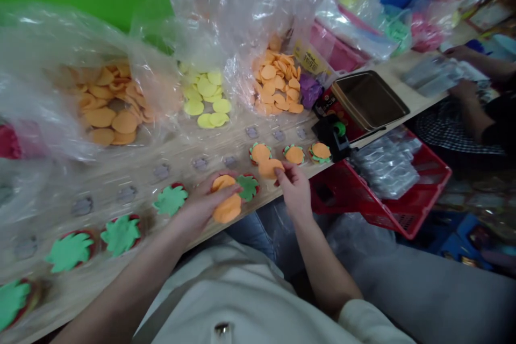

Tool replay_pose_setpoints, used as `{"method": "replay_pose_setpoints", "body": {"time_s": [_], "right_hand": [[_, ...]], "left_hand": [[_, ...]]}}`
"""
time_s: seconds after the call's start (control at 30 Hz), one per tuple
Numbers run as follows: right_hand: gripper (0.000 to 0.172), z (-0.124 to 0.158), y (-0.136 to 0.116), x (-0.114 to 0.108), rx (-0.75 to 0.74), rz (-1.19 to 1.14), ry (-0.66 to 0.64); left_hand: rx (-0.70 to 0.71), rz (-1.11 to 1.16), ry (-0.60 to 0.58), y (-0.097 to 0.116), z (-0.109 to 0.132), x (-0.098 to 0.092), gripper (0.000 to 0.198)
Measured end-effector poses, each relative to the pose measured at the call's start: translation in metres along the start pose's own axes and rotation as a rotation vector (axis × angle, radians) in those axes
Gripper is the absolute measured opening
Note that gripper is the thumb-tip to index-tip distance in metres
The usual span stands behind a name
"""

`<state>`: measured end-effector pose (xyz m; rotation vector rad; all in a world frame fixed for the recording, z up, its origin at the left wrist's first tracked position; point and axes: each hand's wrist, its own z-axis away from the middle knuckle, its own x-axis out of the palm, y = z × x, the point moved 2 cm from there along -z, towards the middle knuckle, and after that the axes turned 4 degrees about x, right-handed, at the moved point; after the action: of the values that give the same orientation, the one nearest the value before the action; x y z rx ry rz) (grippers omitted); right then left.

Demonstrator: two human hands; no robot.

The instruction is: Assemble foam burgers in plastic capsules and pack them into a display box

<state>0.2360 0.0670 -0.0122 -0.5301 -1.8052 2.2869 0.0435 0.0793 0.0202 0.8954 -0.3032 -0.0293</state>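
Observation:
My left hand [203, 193] is closed around a few orange figure-eight-shaped foam pieces [226, 209] above the table edge. Between thumb and fingers, my right hand [296, 187] pinches another orange foam piece [271, 169], its far lobe by an orange-topped stack [259, 150]. Two more stacks with orange rounds on top, one of them [294, 155], sit to the right. Beside my left fingers lies a stack topped with a green leaf-shaped foam piece [248, 188]. More green-topped stacks [121, 234] run off to the left, red showing beneath the green.
Clear plastic bags spill large orange rounds [115, 115], yellow rounds [206, 91] and smaller orange pieces [278, 83] behind the row. A brown tray [371, 99] and a black tape dispenser [331, 134] stand right. Below is a red crate [409, 217]. A co-worker's hands [463, 88] handle clear packaging.

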Motion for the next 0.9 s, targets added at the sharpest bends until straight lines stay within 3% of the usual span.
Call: {"method": "replay_pose_setpoints", "body": {"time_s": [0.1, 0.23, 0.4, 0.57, 0.63, 0.7, 0.8, 0.9], "right_hand": [[0.019, 0.003, -0.001, -0.002, -0.284, 0.337, 0.018], [0.022, 0.021, 0.007, 0.024, -0.678, 0.705, -0.194], [0.028, 0.041, 0.028, 0.039, -0.822, 0.898, -0.247], [0.027, 0.053, 0.031, 0.022, -0.828, 0.798, -0.23], [0.023, 0.057, 0.025, 0.014, -0.723, 0.67, -0.173], [0.025, 0.06, 0.019, 0.013, -0.51, 0.5, -0.155], [0.028, 0.06, 0.009, 0.029, -0.23, 0.256, -0.353], [0.027, 0.055, -0.003, 0.05, -0.178, 0.166, -0.496]], "left_hand": [[-0.003, 0.049, 0.055, -0.007, 0.013, -0.016, 0.045], [-0.025, 0.021, 0.071, -0.016, 0.026, -0.023, 0.042], [-0.098, -0.014, 0.017, -0.025, 0.033, -0.017, 0.051], [-0.097, 0.014, -0.036, -0.035, 0.033, -0.018, 0.053], [-0.112, 0.1, -0.087, -0.037, 0.034, -0.021, 0.047], [-0.134, 0.237, -0.156, -0.037, 0.034, -0.024, 0.043], [-0.085, 0.327, -0.2, -0.031, 0.036, -0.025, 0.049], [0.067, 0.205, -0.091, -0.022, 0.038, -0.026, 0.052]]}}
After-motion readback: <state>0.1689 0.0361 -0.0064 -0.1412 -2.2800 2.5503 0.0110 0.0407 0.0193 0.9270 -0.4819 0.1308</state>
